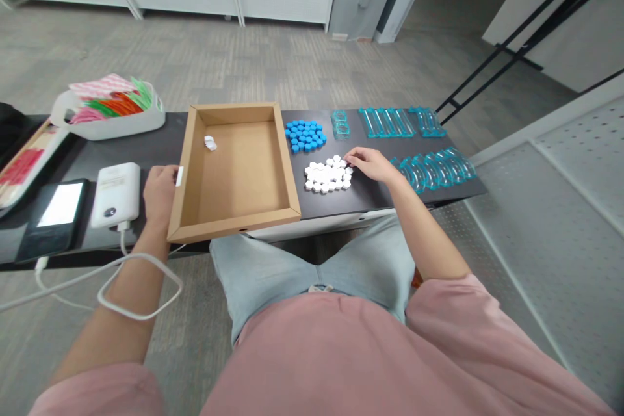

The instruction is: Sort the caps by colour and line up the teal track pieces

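Note:
My right hand (371,162) reaches to the right edge of a cluster of white hexagonal pieces (327,174). Its thumb and fingers are pinched together on a white piece at that edge, mostly hidden by the fingertips. My left hand (160,194) is closed against the left wall of a shallow cardboard box (238,166), its fingertips partly hidden there. Inside the box, near the far left corner, lie a few white pieces (210,143). Blue hexagonal pieces (305,136) form another cluster just right of the box, behind the white ones.
Clear teal plastic parts, straight (387,122) and curved (436,169), lie in rows at the right. Left of the box are a white power bank (116,195), a phone (53,218) and a white basket (117,127) of colourful strips. A white cable (141,260) loops over my left forearm.

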A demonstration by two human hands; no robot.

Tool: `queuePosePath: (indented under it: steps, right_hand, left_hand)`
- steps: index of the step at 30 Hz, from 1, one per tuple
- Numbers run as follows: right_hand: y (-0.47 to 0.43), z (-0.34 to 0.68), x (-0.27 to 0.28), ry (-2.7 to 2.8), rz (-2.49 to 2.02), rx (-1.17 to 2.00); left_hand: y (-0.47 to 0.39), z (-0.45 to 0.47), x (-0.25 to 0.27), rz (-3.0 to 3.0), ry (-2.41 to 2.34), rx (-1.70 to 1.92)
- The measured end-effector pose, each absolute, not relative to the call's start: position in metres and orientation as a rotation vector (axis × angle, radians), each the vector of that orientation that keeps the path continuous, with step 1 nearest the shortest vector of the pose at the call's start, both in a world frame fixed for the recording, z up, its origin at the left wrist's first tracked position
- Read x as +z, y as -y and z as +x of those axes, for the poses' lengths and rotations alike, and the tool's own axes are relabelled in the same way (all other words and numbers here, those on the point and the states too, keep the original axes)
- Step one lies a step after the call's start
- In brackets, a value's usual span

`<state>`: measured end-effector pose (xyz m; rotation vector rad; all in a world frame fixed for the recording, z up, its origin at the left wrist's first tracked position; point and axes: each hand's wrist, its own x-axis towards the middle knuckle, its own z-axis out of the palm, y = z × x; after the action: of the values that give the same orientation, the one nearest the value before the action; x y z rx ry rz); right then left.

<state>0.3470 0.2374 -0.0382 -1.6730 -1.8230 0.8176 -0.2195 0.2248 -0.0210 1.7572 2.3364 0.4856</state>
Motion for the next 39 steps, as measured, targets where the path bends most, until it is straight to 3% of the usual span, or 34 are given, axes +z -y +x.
queuePosePath:
  steps: [8,16,21,25,32,39]
  right_hand:
    - [-0.249,0.320,-0.012,1.734,-1.502,0.658]
    - [-0.312,0.115,0.023,2.343,-0.976,0.745]
    - [-0.360,0.000,0.009,2.533,-1.208,0.612]
    - [-0.369,-0.035,-0.001,2.602,-1.346,0.540]
    - [-0.351,0.023,0.015,2.497,-1.113,0.679]
    - [-0.311,0.229,0.043,2.085,-1.252,0.727]
  left_hand:
    - [-0.226,-0.224,-0.030,1.762,-2.228,0.620]
    - [-0.225,-0.226,-0.036,1.758,-2.144,0.695]
    - [-0.226,-0.226,-0.042,1.780,-2.160,0.689]
    - [-0.227,-0.227,-0.048,1.814,-2.155,0.750]
    - [-0.225,-0.227,-0.041,1.783,-2.172,0.684]
    - [-0.230,-0.230,-0.041,1.711,-2.280,0.577]
